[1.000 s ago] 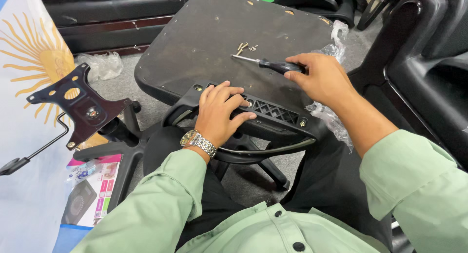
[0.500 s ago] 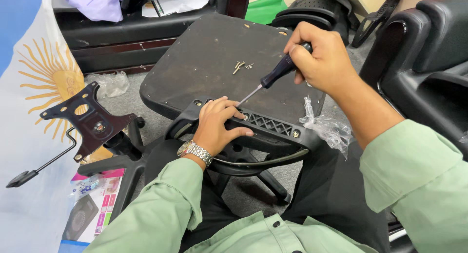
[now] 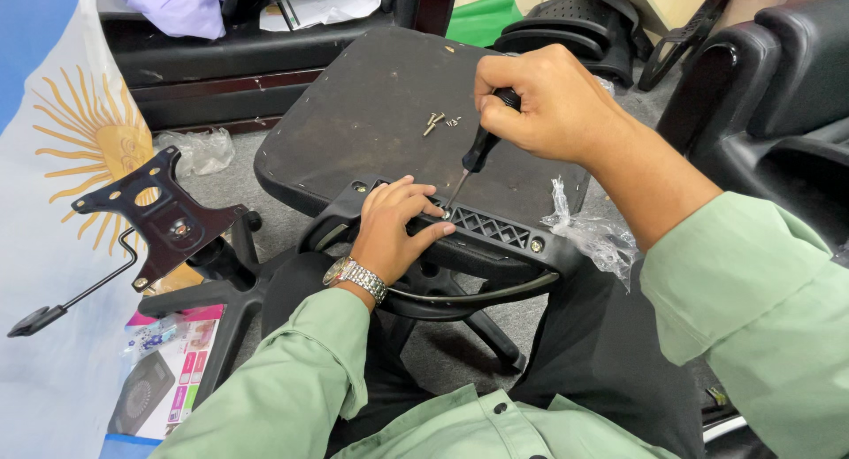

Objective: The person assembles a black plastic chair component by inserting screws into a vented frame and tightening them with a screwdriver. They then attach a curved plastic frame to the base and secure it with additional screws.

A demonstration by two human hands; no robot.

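— Where is the screwdriver (image 3: 478, 151)?
— In the right hand (image 3: 553, 101), above the upturned black seat base (image 3: 371, 114). It stands steeply tilted, black handle up, thin shaft slanting down to the left. The tip sits at a screw hole in the black armrest bracket (image 3: 482, 233) that lies along the near edge of the seat base.

— How are that hand's fingers set?
— Curled tight around the handle, fist-like, so only the lower part of the handle shows below them.

— And the left hand (image 3: 393, 229)?
— It lies flat on the bracket just beside the tip, fingers (image 3: 423, 204) together and stretched toward the screw hole, with the thumb a little apart lower down. They press on the bracket and grip nothing. A metal wristwatch (image 3: 355, 278) sits on that wrist, at the cuff of a light green sleeve.

— What lies near?
— A few small loose screws (image 3: 439, 120) rest on the seat base, just left of the right hand. A crumpled clear plastic bag (image 3: 588, 233) hangs at the base's right edge. To the left, well apart, a black metal tilt plate (image 3: 159, 216) with a long lever stands on a chair base. Black chair parts lie around on the floor.
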